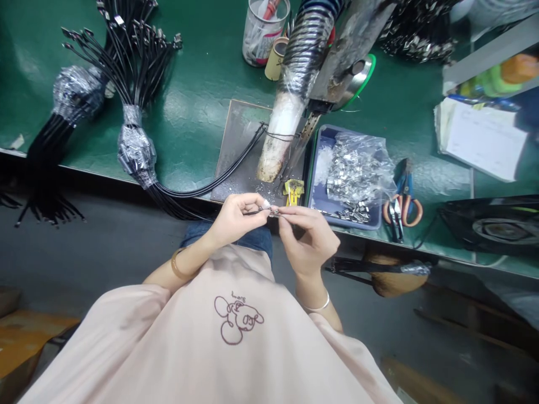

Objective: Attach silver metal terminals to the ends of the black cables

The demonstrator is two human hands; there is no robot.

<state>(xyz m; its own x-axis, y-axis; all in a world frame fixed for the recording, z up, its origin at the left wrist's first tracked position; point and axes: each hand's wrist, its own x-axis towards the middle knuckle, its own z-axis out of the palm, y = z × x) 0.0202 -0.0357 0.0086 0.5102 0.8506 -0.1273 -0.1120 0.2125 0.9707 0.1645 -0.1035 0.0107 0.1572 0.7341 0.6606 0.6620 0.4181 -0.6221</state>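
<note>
My left hand pinches a thin black cable close to its end, just past the bench's front edge. My right hand meets it fingertip to fingertip, thumb and forefinger closed on a small shiny metal piece at the cable's tip. Fingers partly cover that piece, so its exact shape is unclear. Beyond the hands, a yellow fixture stands at the edge of a grey plate. To the right, a blue tray holds loose metal connector shells and a clear plastic bag of more shells.
Plastic-wrapped bundles of black cables lie at the left, some hanging over the edge. A ribbed duct and a soldering wire reel hang over the plate. Orange-handled pliers, papers and a black device sit right.
</note>
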